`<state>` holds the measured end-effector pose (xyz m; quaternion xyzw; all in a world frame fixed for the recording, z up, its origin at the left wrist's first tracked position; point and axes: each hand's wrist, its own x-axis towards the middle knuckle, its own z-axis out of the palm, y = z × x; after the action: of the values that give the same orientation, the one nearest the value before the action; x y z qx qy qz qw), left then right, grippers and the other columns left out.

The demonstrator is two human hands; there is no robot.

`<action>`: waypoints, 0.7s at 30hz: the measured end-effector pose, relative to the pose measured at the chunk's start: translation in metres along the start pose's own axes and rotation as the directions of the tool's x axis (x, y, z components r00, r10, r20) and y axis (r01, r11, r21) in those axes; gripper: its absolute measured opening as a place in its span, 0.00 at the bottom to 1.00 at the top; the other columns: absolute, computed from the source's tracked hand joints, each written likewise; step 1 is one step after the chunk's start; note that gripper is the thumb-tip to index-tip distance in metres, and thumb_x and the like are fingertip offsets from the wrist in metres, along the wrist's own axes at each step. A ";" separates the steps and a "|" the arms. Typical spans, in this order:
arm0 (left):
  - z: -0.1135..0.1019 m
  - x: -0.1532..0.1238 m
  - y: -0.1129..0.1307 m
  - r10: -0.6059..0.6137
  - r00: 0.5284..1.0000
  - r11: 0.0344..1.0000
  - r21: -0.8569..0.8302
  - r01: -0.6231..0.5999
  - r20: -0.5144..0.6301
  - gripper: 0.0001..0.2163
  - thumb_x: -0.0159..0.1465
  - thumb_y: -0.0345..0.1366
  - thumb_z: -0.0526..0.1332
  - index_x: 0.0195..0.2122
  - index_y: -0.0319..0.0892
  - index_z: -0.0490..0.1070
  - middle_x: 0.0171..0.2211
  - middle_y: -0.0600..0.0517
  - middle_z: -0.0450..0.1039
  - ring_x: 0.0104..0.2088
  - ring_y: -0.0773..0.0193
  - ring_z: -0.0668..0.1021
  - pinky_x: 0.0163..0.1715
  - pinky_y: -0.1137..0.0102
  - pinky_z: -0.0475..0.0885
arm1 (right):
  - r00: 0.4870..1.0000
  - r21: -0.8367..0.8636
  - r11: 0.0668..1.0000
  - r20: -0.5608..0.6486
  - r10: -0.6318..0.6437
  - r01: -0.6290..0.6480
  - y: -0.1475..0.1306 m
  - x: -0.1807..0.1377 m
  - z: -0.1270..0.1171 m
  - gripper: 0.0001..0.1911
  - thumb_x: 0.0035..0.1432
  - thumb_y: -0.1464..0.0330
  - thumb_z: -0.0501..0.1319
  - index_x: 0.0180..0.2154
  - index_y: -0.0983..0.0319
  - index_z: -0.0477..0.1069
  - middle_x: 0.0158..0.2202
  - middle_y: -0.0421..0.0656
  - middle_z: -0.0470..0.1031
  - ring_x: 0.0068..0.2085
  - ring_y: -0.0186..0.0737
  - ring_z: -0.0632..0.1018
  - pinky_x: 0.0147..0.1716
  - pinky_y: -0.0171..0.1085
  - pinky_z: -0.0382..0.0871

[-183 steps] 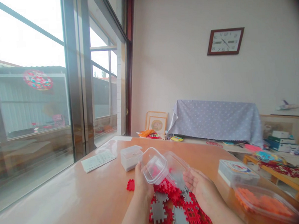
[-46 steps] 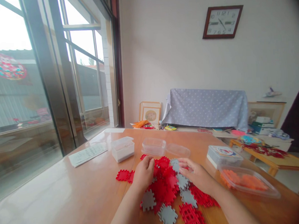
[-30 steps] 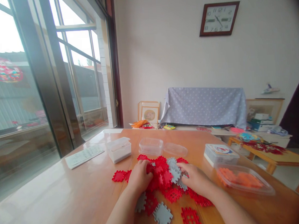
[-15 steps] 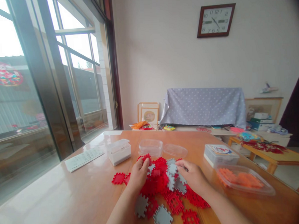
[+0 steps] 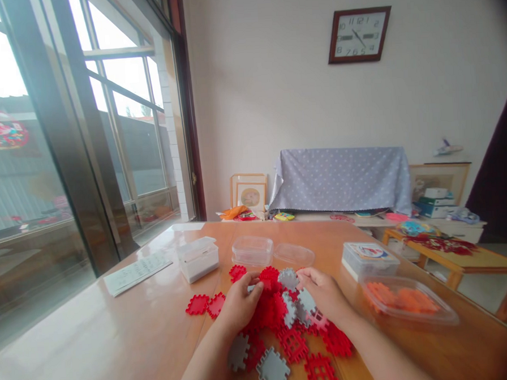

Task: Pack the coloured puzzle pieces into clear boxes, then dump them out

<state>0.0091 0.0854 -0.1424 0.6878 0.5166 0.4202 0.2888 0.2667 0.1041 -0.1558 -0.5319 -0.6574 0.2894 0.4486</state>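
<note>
A heap of red and grey toothed plastic building tiles lies before me; one red tile (image 5: 266, 314) shows in its middle. My left hand (image 5: 241, 301) reaches into the heap's left side. Its thumb and fingers are apart, with no tile clearly gripped. At the heap's right, my right hand (image 5: 324, 294) has its fingertips pinched together at the edge of a grey tile (image 5: 288, 279). A pink-looking window tile (image 5: 317, 321) lies beneath that hand. Just beyond my left hand is a single red tile (image 5: 238, 273). Another grey tile (image 5: 274, 370) lies flat nearer me.
Clear plastic tubs (image 5: 252, 251) and a loose lid (image 5: 294, 255) stand beyond the heap. To the left are a white box (image 5: 198, 262) and paper sheets (image 5: 136, 274). At right, a tub of orange pieces (image 5: 412, 303) sits before a lidded box (image 5: 370, 259).
My left hand has let go of a red tile, which now lies beyond it, and has moved lower into the heap. My right hand stays by the grey tiles. The view has shifted slightly.
</note>
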 end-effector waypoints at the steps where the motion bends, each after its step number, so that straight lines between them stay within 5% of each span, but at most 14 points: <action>1: -0.001 -0.002 0.003 0.021 1.000 0.999 0.028 -0.021 0.001 0.21 0.66 0.48 0.59 0.54 0.43 0.73 0.52 0.45 0.78 0.52 0.54 0.78 0.53 0.65 0.71 | 1.000 -0.036 0.999 -0.017 -0.003 0.003 -0.001 0.000 -0.003 0.22 0.63 0.52 0.54 0.47 0.59 0.75 0.38 0.45 0.82 0.39 0.45 0.80 0.41 0.41 0.71; 5: 0.000 -0.014 0.020 0.128 0.987 0.978 0.154 -0.142 0.096 0.26 0.61 0.55 0.64 0.56 0.47 0.73 0.55 0.46 0.75 0.55 0.51 0.75 0.55 0.62 0.69 | 0.988 -0.219 0.968 -0.070 -0.141 0.122 -0.015 -0.008 -0.017 0.19 0.61 0.59 0.55 0.49 0.58 0.76 0.47 0.47 0.80 0.50 0.47 0.78 0.52 0.43 0.68; 10: 0.008 -0.024 0.042 0.185 0.946 0.922 0.286 -0.260 0.266 0.36 0.49 0.55 0.73 0.59 0.52 0.70 0.56 0.47 0.72 0.57 0.47 0.70 0.57 0.58 0.65 | 0.927 -0.199 0.950 0.337 -0.166 0.242 -0.043 -0.031 -0.020 0.26 0.53 0.70 0.58 0.54 0.53 0.74 0.47 0.41 0.80 0.45 0.41 0.78 0.46 0.36 0.69; 12: 0.012 -0.025 0.045 0.162 0.939 0.908 0.327 -0.262 0.303 0.34 0.49 0.49 0.73 0.58 0.52 0.70 0.56 0.48 0.72 0.57 0.47 0.70 0.56 0.59 0.65 | 0.908 -0.212 0.942 0.387 -0.162 0.259 -0.048 -0.036 -0.013 0.30 0.49 0.73 0.59 0.55 0.52 0.72 0.46 0.40 0.80 0.43 0.40 0.78 0.43 0.35 0.68; 18: 0.015 -0.018 0.036 0.145 0.961 0.934 0.287 -0.212 0.237 0.21 0.55 0.33 0.63 0.52 0.47 0.71 0.48 0.49 0.76 0.49 0.54 0.75 0.50 0.64 0.69 | 0.976 -0.214 0.966 0.191 -0.103 0.144 -0.037 -0.025 0.000 0.21 0.55 0.72 0.55 0.50 0.55 0.74 0.32 0.37 0.79 0.33 0.37 0.76 0.34 0.33 0.66; 21: 0.013 -0.012 0.029 0.127 0.984 0.977 0.154 -0.146 0.124 0.21 0.57 0.32 0.60 0.54 0.46 0.69 0.48 0.49 0.77 0.47 0.58 0.77 0.49 0.67 0.70 | 0.992 -0.265 0.957 0.084 -0.095 0.114 -0.026 -0.017 -0.006 0.23 0.57 0.71 0.56 0.54 0.55 0.72 0.41 0.40 0.81 0.40 0.40 0.78 0.41 0.36 0.68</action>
<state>0.0325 0.0654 -0.1276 0.7658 0.4834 0.3558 0.2309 0.2612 0.0801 -0.1359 -0.5419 -0.7332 0.1918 0.3632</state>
